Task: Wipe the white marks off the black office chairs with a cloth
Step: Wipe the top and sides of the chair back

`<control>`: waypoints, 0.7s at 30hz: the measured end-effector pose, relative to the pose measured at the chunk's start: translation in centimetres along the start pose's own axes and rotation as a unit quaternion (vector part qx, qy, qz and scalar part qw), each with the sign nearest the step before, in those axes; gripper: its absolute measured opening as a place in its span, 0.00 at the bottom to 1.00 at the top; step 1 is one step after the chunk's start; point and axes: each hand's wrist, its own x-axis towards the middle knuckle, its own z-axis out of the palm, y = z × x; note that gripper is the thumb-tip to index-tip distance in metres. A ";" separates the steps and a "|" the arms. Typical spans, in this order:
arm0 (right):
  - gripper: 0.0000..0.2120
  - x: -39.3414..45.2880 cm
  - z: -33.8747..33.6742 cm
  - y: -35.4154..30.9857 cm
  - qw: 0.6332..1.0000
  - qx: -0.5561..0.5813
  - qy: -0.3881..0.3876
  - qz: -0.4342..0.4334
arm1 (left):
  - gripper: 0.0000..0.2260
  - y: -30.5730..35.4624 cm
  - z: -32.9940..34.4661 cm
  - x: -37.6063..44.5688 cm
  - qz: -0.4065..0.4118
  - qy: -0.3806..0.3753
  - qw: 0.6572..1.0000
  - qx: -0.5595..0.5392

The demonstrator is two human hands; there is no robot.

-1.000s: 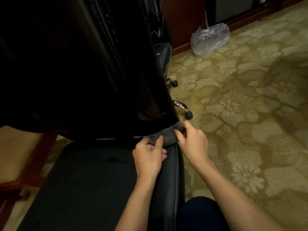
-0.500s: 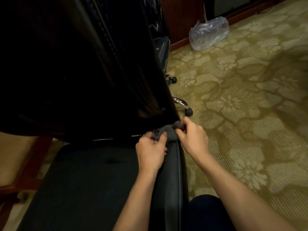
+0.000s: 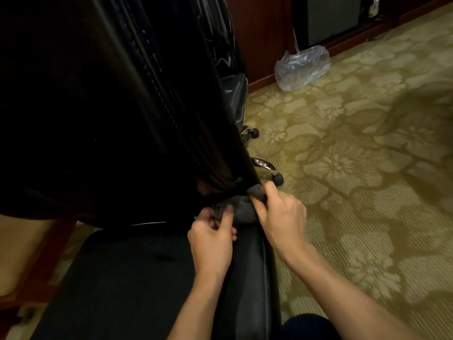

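A: Head camera puts us looking down on a black office chair [image 3: 137,278], its seat filling the near left and its tall backrest [image 3: 103,106] rising dark across the far left. What do we have in our hands?

B: We have a grey cloth [image 3: 241,209], bunched up at the right end of the gap where the backrest meets the seat. Our left hand [image 3: 212,241] pinches the cloth's left end, thumb and fingers curled round a fold. Our right hand [image 3: 279,217] grips the right end, fingers curled over the fabric at the backrest's lower corner.

A: So both hands are closed on the same cloth?

B: Yes, and the cloth lies pressed against the seat's right rim, touching the backrest's bottom edge. We cannot tell whether any white marks sit under it; the leather there is too dark.

A: What else do we see around us?

B: To the right, a green-gold carpet [image 3: 355,168] with a floral pattern. A chrome chair leg [image 3: 263,164] ending in a black caster [image 3: 278,179] pokes out just beyond our right hand. Further off, a second black chair [image 3: 228,57] with pale streaks on its back stands behind ours. A clear plastic bag [image 3: 302,67] lies on the carpet against a wooden baseboard [image 3: 262,82].
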 end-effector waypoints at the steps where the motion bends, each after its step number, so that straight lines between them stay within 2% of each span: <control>1: 0.10 0.0 -0.1 0.1 0.999 -0.005 -0.025 0.031 | 0.10 -0.4 0.0 -0.1 -0.001 -0.006 1.000 0.018; 3: 0.12 0.1 0.1 0.0 0.985 -0.024 -0.120 0.126 | 0.10 -0.8 0.1 -0.2 0.001 -0.021 0.998 0.059; 5: 0.15 0.6 0.4 0.1 0.966 -0.035 -0.188 0.172 | 0.10 -0.8 0.1 0.3 -0.015 -0.027 0.997 0.074; 10: 0.13 1.4 -0.2 -0.3 0.962 -0.043 -0.229 0.141 | 0.09 0.2 0.2 0.7 -0.043 -0.037 0.998 0.038; 11: 0.11 1.3 -0.6 -0.3 0.969 -0.030 -0.213 0.118 | 0.08 0.7 0.0 0.4 -0.028 -0.033 0.999 0.019; 13: 0.08 1.4 -2.2 -0.8 0.989 0.072 -0.116 0.051 | 0.06 2.2 -0.3 -0.2 0.021 -0.008 0.999 -0.041; 15: 0.07 2.5 -3.9 -2.2 0.983 0.184 -0.004 0.006 | 0.05 3.0 -0.4 -0.7 0.057 0.022 0.994 -0.088; 16: 0.07 3.4 -4.5 -2.9 0.976 0.216 0.028 -0.011 | 0.04 3.2 -0.2 -0.9 0.062 0.026 0.993 -0.098; 18: 0.05 4.2 -4.7 -4.0 0.966 0.254 0.042 -0.026 | 0.04 3.1 0.2 -1.8 0.053 0.021 0.992 -0.110; 21: 0.04 3.5 -3.7 -3.8 0.962 0.271 0.023 -0.003 | 0.04 2.7 0.3 -2.8 0.017 0.021 0.991 -0.130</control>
